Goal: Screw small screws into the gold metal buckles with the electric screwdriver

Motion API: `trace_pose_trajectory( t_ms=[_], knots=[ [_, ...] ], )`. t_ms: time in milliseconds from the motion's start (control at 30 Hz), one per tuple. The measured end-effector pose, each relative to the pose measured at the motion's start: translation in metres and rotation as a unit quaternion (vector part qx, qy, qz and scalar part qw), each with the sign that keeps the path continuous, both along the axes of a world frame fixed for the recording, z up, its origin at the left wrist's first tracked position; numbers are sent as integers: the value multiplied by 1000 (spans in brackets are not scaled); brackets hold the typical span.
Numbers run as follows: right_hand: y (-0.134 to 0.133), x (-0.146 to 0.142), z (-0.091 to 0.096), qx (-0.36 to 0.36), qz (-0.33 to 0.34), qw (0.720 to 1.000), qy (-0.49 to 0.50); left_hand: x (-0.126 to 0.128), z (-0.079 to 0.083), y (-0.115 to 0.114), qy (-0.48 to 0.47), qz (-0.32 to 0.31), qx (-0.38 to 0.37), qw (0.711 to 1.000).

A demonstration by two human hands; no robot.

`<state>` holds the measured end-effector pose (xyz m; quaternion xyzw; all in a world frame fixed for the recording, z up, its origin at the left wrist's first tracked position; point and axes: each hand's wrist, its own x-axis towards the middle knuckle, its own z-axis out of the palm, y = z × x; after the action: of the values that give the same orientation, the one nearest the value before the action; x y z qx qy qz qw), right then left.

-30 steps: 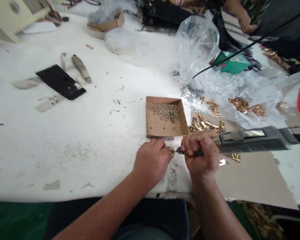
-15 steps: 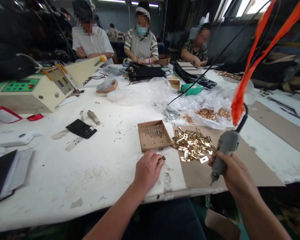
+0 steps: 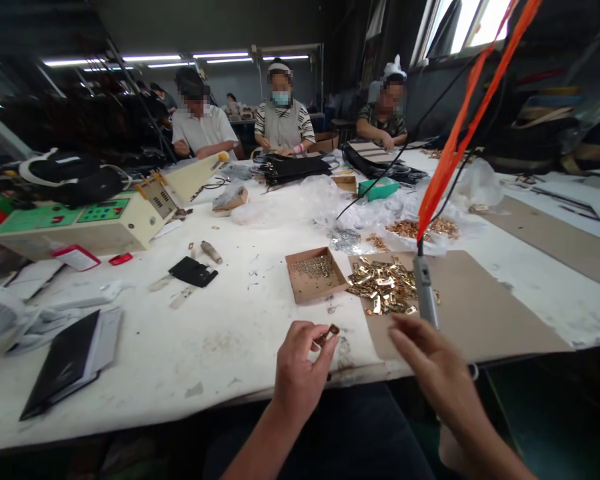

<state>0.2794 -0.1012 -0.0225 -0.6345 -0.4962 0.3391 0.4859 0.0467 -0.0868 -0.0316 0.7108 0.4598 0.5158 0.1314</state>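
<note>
My left hand (image 3: 300,367) pinches a small gold metal fitting (image 3: 333,331) between thumb and fingertips, just above the table's front edge. My right hand (image 3: 437,367) is open and slightly blurred, with nothing in its fingers. Just beyond it hangs a grey electric screwdriver (image 3: 425,292) on an orange strap (image 3: 447,163); its lower end is hidden behind the hand. Past both hands, a pile of shiny gold metal fittings (image 3: 383,283) lies on a sheet of brown cardboard (image 3: 490,310). Left of the pile, a shallow cardboard box (image 3: 317,293) contains many tiny screw-like metal parts.
A cream machine with green panels (image 3: 90,223) stands at the left, and a black folder (image 3: 65,363) lies nearer. Plastic bags (image 3: 325,197) and copper-coloured parts (image 3: 405,229) spread across the back. Several people sit at the far side, one wearing a mask (image 3: 281,98).
My right hand has let go of the electric screwdriver, which now hangs upright on its strap. My left hand has raised the metal fitting off the table. The view has tilted upward.
</note>
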Motion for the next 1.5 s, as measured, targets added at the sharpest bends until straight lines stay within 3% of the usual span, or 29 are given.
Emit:
trace_pose_trajectory(
  t_ms=[67, 167, 267, 333, 400, 467, 533, 767, 1000, 1233, 1333, 1500],
  knots=[
    [-5, -43, 0, -54, 128, 977, 163, -2, 4, -11, 24, 6, 21, 999],
    [-5, -88, -6, -60, 183, 933, 304, -8, 6, -27, 47, 27, 33, 998],
    [-3, -108, -9, -62, 223, 909, 346, -18, 6, -42, 3, 56, -5, 998],
    [-3, -113, -6, -61, 242, 911, 329, -26, 6, -52, -90, 52, -99, 990],
    [-3, -116, 1, -58, 255, 920, 293, -35, 6, -60, -226, 9, -249, 942],
    [-4, -120, 7, -66, 267, 926, 258, -44, 4, -68, -344, -53, -383, 856],
    [-5, -125, 9, -77, 279, 928, 236, -53, 3, -74, -405, -98, -447, 792],
    [-13, -146, -3, -99, 350, 911, 191, -70, -6, -90, -469, -130, -481, 730],
    [-27, -149, -11, -96, 344, 927, 111, -77, -13, -93, -490, -76, -439, 749],
    [-30, -152, -14, -41, 331, 942, 46, -80, -12, -91, -454, -53, -435, 776],
    [-27, -152, -14, -62, 331, 940, 56, -79, -11, -89, -407, -28, -431, 805],
    [-22, -147, -13, -164, 317, 916, 184, -79, -11, -92, -303, 14, -418, 857]
  ],
)
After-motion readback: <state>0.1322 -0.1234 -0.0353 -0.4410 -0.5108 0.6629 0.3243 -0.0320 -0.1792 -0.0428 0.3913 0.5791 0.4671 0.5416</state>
